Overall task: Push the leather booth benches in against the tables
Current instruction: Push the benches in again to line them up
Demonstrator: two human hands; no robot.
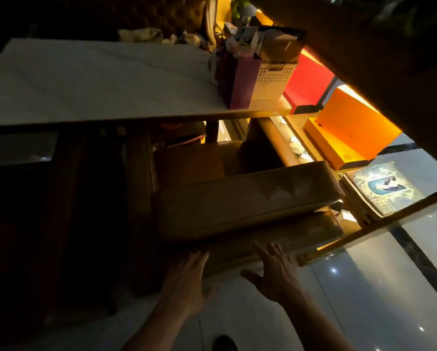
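Note:
A tan leather booth bench (240,201) stands in front of me, its padded back rail nearest and its seat (194,160) reaching under the white marble table (91,82). My left hand (187,282) lies flat with fingers spread against the bench's lower back panel (275,236). My right hand (275,272) presses the same panel a little to the right, fingers also spread. Neither hand holds anything. The bench's left end fades into deep shadow.
A purple bag (240,82), a white perforated basket (270,82) and clutter sit at the table's right end. Red (308,82) and orange (351,130) lit panels, a gold frame (379,224) and stacked picture boards (384,188) line the right. Glossy white floor (364,287) lies below.

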